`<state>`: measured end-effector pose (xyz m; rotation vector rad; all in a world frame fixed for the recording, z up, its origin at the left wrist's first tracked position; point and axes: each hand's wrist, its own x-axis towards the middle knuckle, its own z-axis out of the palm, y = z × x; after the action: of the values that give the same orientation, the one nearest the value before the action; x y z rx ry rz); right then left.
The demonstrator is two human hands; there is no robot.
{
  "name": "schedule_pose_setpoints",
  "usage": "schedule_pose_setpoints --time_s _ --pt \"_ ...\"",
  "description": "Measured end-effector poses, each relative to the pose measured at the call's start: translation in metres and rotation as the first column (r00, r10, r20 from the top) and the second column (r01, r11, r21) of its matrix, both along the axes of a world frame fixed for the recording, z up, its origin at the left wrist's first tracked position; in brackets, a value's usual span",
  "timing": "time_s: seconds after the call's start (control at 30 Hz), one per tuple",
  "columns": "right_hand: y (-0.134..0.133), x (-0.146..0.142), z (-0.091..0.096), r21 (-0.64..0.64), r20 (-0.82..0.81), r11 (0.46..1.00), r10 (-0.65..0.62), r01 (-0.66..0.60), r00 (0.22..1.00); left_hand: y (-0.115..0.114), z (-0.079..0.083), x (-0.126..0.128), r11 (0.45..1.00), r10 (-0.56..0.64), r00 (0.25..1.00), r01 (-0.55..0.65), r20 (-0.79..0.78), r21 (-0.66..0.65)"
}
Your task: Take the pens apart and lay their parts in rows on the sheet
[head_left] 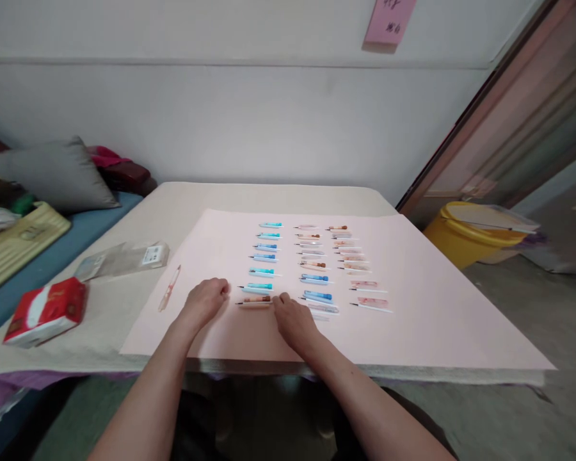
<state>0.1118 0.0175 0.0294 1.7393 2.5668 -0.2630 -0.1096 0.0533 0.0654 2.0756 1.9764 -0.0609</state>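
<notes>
Pens lie in three columns on a pale pink sheet (427,307), many paired with a slim, dark-tipped stick. At the near end of the left column is a brown-and-peach pen (256,302). My right hand (294,319) rests at its right end, fingers bent together and touching it. Left of that pen, my left hand (207,296) is closed on the sheet, apart from it; whether it holds anything is hidden. Just above sits a turquoise pen (259,287). A single pinkish pen (169,288) lies apart, left of my left hand.
A red tissue pack (48,312) and a clear plastic sleeve (125,260) lie on the left of the cloth-covered table (173,198). A grey cushion (52,174) is beyond them. A yellow bin (475,234) stands on the floor at right. A white wall (269,128) rises behind.
</notes>
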Motion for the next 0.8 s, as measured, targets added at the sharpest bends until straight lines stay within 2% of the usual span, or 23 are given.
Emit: schedule_pose_setpoints --time_s 0.1,0.23,0.53,0.8 --pt "0.000 -0.002 -0.001 -0.027 0.010 1.000 -0.003 0.003 1.000 -0.004 -0.003 0.009 0.996 -0.086 0.994 0.088 0.068 -0.022" --pt "0.000 -0.003 -0.002 -0.039 0.008 0.999 -0.009 0.010 1.000 -0.011 -0.007 0.021 0.989 -0.146 0.982 0.146 0.119 0.006" --pt "0.002 -0.004 -0.012 -0.014 -0.021 1.000 0.024 -0.024 0.999 -0.017 -0.013 0.028 0.972 -0.235 0.967 0.235 0.097 0.012" --pt "0.003 -0.008 -0.011 -0.023 0.019 1.000 0.011 -0.011 1.000 -0.025 -0.015 0.039 0.954 -0.286 0.954 0.292 0.089 -0.071"
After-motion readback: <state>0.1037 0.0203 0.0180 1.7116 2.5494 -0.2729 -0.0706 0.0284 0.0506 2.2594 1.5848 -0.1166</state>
